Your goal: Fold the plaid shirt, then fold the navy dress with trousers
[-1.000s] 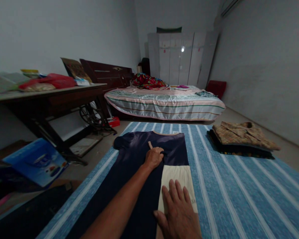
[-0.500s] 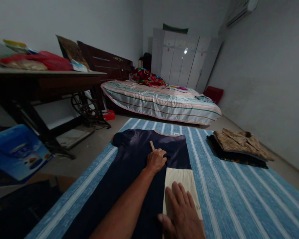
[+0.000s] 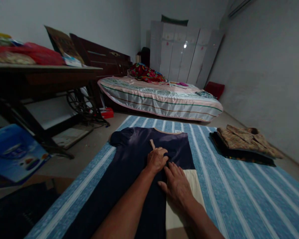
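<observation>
A navy dress (image 3: 129,166) with a cream panel (image 3: 195,186) lies spread on the blue striped cloth, its neckline away from me and one short puffed sleeve out to the left. The right side looks folded over. On the chest, just below a small beige tab (image 3: 152,144), my left hand (image 3: 156,159) has its fingers curled in, closed on the dress fabric; the fingertips are partly hidden. Close beside it, my right hand (image 3: 176,182) lies open and palm down where the navy part meets the cream panel, thumb held apart.
Folded clothes (image 3: 249,142) are stacked on the right of the striped cloth (image 3: 214,186). Beyond stand a bed (image 3: 159,96) and a pale wardrobe (image 3: 179,53). At left are a treadle sewing table (image 3: 45,74) and a blue box (image 3: 15,152).
My right hand has slid forward from the cream panel to beside my left hand. My left hand stays in place on the dress. The view has shifted slightly.
</observation>
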